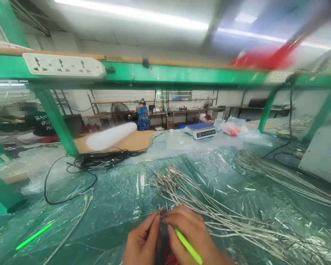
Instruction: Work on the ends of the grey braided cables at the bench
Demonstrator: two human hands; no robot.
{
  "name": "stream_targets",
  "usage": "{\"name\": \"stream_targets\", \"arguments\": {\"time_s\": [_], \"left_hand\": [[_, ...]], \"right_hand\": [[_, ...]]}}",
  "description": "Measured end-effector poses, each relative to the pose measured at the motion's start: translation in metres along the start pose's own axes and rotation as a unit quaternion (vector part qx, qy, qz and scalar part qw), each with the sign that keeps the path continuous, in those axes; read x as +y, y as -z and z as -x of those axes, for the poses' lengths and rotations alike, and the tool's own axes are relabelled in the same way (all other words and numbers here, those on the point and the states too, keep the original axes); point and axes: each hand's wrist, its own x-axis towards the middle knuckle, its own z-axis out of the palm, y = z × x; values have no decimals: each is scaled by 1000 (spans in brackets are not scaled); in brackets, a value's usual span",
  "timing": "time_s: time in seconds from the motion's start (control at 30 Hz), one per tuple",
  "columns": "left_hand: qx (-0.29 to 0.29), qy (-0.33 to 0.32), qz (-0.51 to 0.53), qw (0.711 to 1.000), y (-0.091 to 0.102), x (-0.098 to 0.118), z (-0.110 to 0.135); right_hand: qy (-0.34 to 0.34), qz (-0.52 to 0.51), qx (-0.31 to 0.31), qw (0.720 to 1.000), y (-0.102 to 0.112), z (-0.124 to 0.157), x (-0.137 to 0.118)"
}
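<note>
My left hand [145, 237] is closed in a pinch at the bottom centre, with a small dark piece at its fingertips that is too small to name. My right hand [190, 233] is closed around a slim tool with a yellow-green handle [188, 246]; its tip is hidden by the fingers. Both sets of fingertips almost meet. Below them, something red [169, 254] shows partly between the hands. Just beyond lies a bundle of pale cables [187, 189], their connector ends pointing away to the left.
A green-handled tool with a thin metal shaft [34, 235] and a pale cable [71, 228] lie at left. Black cables [105, 160], a white roll [111, 136], a scale [200, 130] and more cables [292, 180] lie farther back. A green shelf beam [182, 75] crosses overhead. Two people are in the background.
</note>
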Motion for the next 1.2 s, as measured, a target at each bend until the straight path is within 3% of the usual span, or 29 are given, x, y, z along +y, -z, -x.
{"name": "stream_targets", "arguments": {"time_s": [0.37, 0.47, 0.6, 0.83, 1.2], "left_hand": [[8, -8, -7, 1000, -3, 6, 4], [25, -23, -18, 999, -7, 6, 7], [60, -4, -21, 998, -6, 4, 5], [0, 16, 0, 1000, 1, 0, -1], [-37, 12, 9, 999, -4, -1, 1]], "right_hand": [[13, 20, -11, 1000, 1, 1, 1], [-15, 54, -4, 998, 7, -3, 6], [-71, 91, 54, 992, 17, -7, 15], [59, 32, 3, 998, 5, -4, 0], [46, 86, 15, 995, 0, -4, -1]]}}
